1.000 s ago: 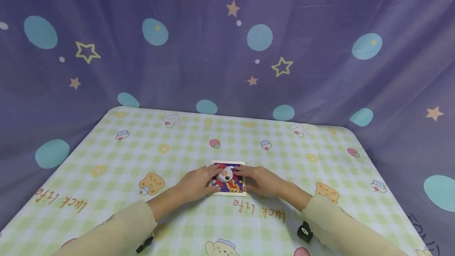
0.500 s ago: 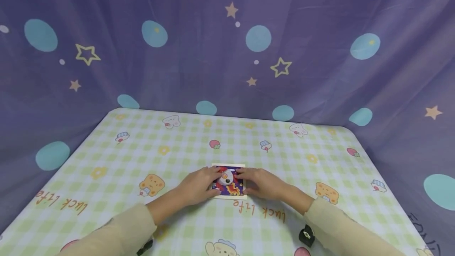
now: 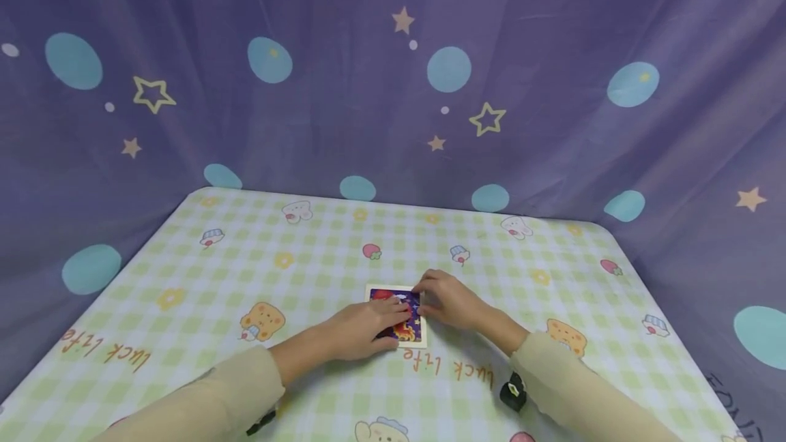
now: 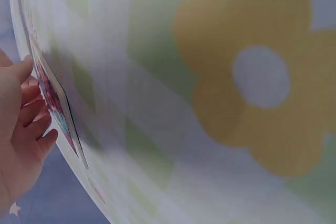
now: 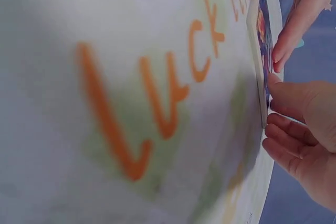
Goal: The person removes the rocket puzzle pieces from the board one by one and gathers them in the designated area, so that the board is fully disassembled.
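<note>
A small square picture board (image 3: 422,333) with a pale frame and a purple, red and yellow picture lies flat on the table. My left hand (image 3: 362,328) lies over its left and middle part, fingers extended across the picture and thumb near the lower edge. At the board's upper right corner is my right hand (image 3: 453,300), its fingers lightly bent and touching the frame. The right wrist view shows the right thumb (image 5: 278,90) against the board, with the other fingers at its edge. Much of the picture is hidden by the left hand.
A green-and-white checked tablecloth (image 3: 245,258) printed with cartoon figures covers the table. Behind it hangs a purple curtain (image 3: 368,87) with stars and blue ovals. Black straps (image 3: 513,391) show at the wrists.
My left hand has slid right, further over the picture, covering its white figure. The right hand has drawn back off the picture to the upper right corner. The board looks nearly unmoved.
</note>
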Motion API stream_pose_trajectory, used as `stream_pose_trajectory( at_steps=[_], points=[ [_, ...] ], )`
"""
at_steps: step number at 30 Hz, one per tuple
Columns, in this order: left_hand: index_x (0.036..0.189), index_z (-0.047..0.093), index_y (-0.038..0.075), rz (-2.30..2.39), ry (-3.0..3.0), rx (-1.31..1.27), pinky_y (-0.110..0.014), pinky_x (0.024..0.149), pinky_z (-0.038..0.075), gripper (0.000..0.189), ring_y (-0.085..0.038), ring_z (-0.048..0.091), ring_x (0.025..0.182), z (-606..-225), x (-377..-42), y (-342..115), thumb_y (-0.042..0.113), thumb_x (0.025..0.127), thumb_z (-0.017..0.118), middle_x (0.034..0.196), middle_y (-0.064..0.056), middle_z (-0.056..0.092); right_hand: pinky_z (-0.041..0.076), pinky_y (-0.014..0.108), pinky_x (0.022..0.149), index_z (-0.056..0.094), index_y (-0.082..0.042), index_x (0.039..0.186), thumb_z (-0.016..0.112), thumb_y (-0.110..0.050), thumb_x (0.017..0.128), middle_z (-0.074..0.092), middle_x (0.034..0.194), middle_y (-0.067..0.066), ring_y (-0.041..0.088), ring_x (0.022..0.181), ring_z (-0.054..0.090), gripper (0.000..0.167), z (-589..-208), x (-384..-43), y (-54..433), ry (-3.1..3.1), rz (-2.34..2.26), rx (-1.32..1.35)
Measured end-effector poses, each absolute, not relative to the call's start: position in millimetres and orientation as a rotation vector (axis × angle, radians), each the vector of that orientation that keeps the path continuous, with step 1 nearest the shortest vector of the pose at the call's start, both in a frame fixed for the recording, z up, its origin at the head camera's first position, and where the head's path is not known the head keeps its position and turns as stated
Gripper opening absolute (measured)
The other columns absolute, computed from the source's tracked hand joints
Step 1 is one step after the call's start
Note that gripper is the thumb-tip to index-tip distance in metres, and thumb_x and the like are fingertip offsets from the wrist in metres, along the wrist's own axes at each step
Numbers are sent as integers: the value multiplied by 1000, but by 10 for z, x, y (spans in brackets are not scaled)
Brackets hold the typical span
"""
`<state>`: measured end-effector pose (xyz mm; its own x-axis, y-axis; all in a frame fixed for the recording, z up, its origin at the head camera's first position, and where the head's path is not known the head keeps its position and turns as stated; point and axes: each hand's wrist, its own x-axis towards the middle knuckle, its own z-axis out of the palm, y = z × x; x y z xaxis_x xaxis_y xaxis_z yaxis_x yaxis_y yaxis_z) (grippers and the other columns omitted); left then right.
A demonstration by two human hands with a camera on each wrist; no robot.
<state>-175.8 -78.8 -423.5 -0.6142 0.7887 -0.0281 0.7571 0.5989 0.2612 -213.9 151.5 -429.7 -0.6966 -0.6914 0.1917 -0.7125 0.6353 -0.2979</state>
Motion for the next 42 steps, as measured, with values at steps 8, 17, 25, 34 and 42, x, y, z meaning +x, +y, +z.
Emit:
stream_pose_trajectory(
  at_steps=[8, 17, 25, 34, 42],
  points=[
    [141, 50, 13, 333, 2652, 1292, -42, 113, 41, 51, -23, 42, 141, -4253, -1762, -794, 38, 97, 54, 150, -5, 46, 55, 24, 75, 70, -4, 94, 80, -17, 78, 66, 87, 5, 14, 80, 61, 23, -4261, -2252, 1409, -2864, 643, 1127],
    [142, 48, 13, 356, 2594, 1286, -42, 114, 40, 49, -22, 40, 142, -4289, -1746, -854, 36, 98, 52, 152, -5, 43, 47, 12, 58, 73, -5, 82, 88, -15, 67, 69, 74, 4, 2, 63, 55, 24, -4290, -2332, 1310, -2994, 882, 911],
    [142, 48, 12, 367, 2587, 1327, -40, 115, 39, 51, -23, 40, 142, -4305, -1773, -854, 36, 98, 54, 152, -7, 43, 49, 17, 62, 74, -5, 83, 86, -6, 66, 71, 75, 6, 9, 66, 59, 20, -4213, -2300, 1230, -3029, 768, 896],
    [143, 47, 13, 360, 2566, 1302, -39, 116, 38, 56, -22, 38, 143, -4315, -1792, -853, 40, 95, 56, 151, -5, 43, 52, 21, 69, 71, -6, 85, 86, -13, 68, 70, 79, 4, 12, 72, 60, 24, -4146, -2333, 1169, -3159, 622, 884],
    [142, 48, 13, 349, 2593, 1324, -40, 115, 39, 55, -23, 40, 142, -4296, -1811, -825, 41, 95, 55, 150, -6, 45, 54, 22, 70, 69, -6, 86, 87, -12, 66, 71, 80, 5, 11, 72, 62, 28, -4084, -2384, 1181, -3175, 608, 920]
  ],
)
